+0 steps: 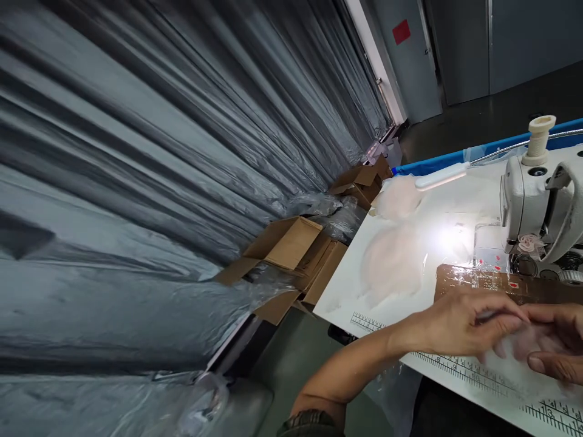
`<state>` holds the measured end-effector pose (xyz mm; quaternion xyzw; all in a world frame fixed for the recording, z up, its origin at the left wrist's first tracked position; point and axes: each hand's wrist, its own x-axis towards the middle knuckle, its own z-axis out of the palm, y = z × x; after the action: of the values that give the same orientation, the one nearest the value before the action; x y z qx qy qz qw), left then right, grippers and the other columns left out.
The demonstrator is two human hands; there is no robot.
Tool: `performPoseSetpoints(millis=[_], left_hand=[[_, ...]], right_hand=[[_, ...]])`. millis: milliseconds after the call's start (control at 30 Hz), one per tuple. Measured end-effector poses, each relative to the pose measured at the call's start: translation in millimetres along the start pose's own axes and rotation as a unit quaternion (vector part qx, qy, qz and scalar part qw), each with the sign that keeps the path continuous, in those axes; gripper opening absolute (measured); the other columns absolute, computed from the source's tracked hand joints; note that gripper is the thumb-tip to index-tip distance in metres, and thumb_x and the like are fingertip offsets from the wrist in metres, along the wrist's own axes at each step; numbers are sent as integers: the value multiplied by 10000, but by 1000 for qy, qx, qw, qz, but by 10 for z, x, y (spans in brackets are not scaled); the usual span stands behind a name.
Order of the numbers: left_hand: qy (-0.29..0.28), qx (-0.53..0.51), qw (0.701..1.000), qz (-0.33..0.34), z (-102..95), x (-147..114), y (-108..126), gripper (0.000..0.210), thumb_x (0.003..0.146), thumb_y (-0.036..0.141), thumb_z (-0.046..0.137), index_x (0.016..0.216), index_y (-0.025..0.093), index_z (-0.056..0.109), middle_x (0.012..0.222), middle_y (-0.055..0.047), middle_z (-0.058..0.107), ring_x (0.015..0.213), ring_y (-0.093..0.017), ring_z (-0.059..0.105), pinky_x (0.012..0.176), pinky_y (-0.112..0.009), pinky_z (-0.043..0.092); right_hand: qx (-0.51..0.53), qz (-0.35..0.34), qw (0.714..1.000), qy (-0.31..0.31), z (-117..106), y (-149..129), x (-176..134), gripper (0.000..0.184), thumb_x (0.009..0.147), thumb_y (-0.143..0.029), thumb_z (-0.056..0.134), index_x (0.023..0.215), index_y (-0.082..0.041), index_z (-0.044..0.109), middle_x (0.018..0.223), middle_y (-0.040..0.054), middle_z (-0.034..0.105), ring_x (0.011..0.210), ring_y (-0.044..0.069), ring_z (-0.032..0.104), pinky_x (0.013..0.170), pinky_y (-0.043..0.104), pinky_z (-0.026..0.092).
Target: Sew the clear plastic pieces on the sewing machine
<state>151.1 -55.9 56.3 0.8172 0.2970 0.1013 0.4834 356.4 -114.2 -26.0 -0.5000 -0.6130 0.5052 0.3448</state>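
Observation:
A piece of thin, pale, see-through fabric (512, 377) is stretched between my hands above the table's front edge, partly blurred. My left hand (464, 321) pinches it between thumb and fingers. At the right edge of the view, my right hand (558, 346) has its thumb and fingers closed on the same fabric, though part of this hand is cut off. Just beyond the hands is a brown, tape-covered board (455, 279). The white sewing machine (517, 194) stands behind it, with a small pinkish rosette (529, 243) on its head.
Pale sheer pieces (394, 261) lie on the white table (337, 297), which has a printed ruler (455, 367) along its front. A lit white lamp (441, 177) reaches across from a thread spool (538, 142). Left of the table are open cardboard boxes (294, 243) and a grey curtain (150, 152).

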Motion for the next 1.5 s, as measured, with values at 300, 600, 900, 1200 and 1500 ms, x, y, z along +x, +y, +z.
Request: performPoseSetpoints(millis=[300, 600, 900, 1200, 1500], left_hand=[[204, 384, 900, -9, -364, 186, -719, 168, 970, 221, 489, 973, 170, 650, 871, -50, 680, 754, -160, 628, 629, -256, 499], [84, 407, 891, 181, -409, 513, -623, 246, 1002, 226, 430, 1027, 219, 674, 1040, -73, 684, 872, -186, 624, 756, -345, 484], [-20, 243, 944, 224, -433, 858, -847, 120, 918, 239, 643, 956, 248, 757, 1046, -51, 700, 1001, -167, 640, 899, -325, 518], [-4, 317, 921, 226, -402, 661, -561, 211, 1001, 258, 465, 968, 242, 673, 932, -3, 734, 902, -160, 647, 1010, -391, 390], [-29, 251, 947, 197, -463, 561, -538, 235, 991, 295, 472, 951, 205, 685, 851, -28, 734, 777, -147, 652, 777, -284, 480]], right_hand=[[-152, 134, 979, 13, -324, -256, 357, 414, 790, -561, 551, 943, -199, 681, 736, 95, 704, 636, 246, 661, 561, 367, 501], [-406, 91, 895, 158, -342, -304, 354, 251, 871, -417, 482, 788, -246, 646, 634, 52, 649, 553, 227, 589, 471, 314, 326], [-436, 94, 883, 146, -350, -339, 343, 266, 880, -381, 456, 734, -229, 619, 629, 55, 635, 559, 200, 577, 471, 294, 291], [-349, -29, 929, 116, -299, -301, 290, 411, 939, -461, 398, 942, -204, 718, 776, 83, 693, 662, 217, 626, 571, 329, 412], [-229, -108, 967, 22, -254, -361, 280, 370, 963, -427, 391, 824, -194, 644, 764, 62, 675, 666, 180, 603, 640, 313, 446]])
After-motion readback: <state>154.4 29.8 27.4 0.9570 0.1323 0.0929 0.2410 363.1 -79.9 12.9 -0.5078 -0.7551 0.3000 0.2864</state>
